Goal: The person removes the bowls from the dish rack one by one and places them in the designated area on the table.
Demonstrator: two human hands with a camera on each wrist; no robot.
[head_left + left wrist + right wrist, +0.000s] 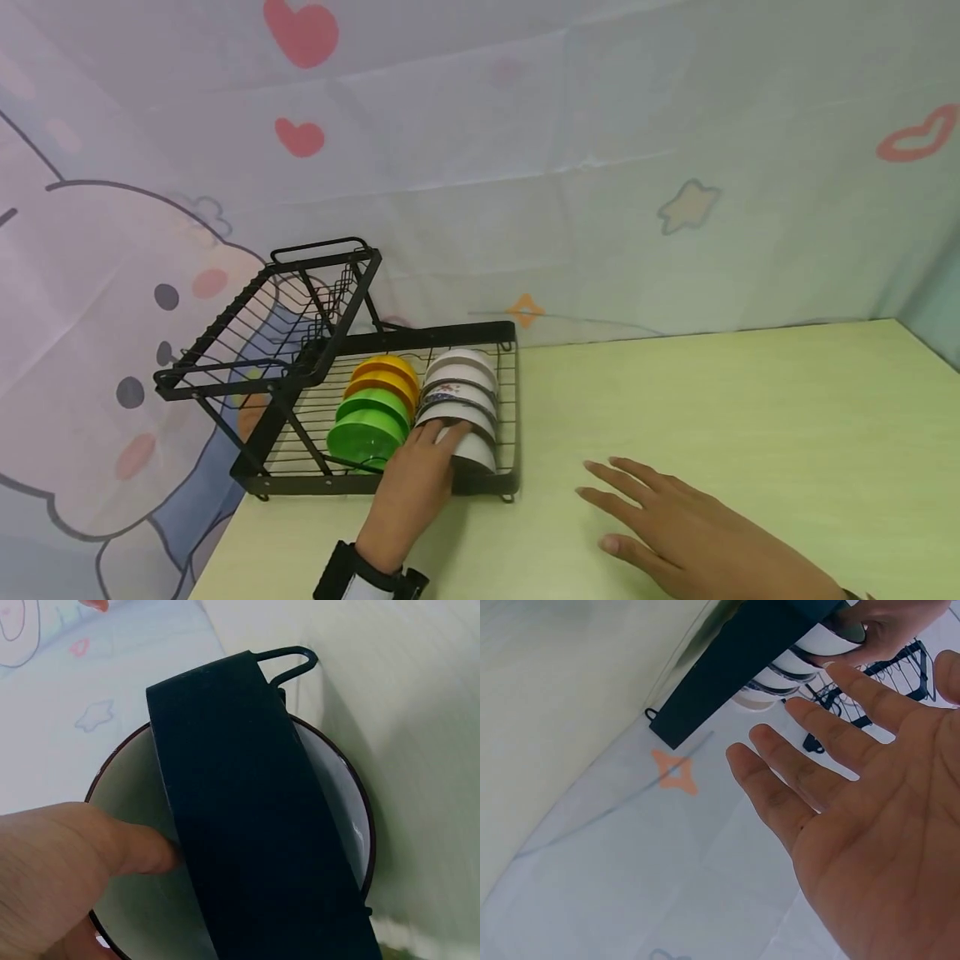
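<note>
My left hand (420, 479) reaches over the front rail of a black dish rack (480, 485) and grips the frontmost white bowl (476, 454). In the left wrist view the thumb lies inside this dark-rimmed bowl (131, 776), with other fingers partly hidden behind its rim. Behind it in the same row stand several white bowls (459, 392), one with a printed pattern. Beside them, green bowls (367, 437) and orange bowls (386, 377) stand on edge. My right hand (675, 525) hovers over the table to the right, fingers spread, holding nothing.
An upper wire basket (262, 367) rises on the rack's left side. The pale green table (712, 400) extends right of the rack. A printed cloth (480, 150) with hearts and stars hangs behind and to the left.
</note>
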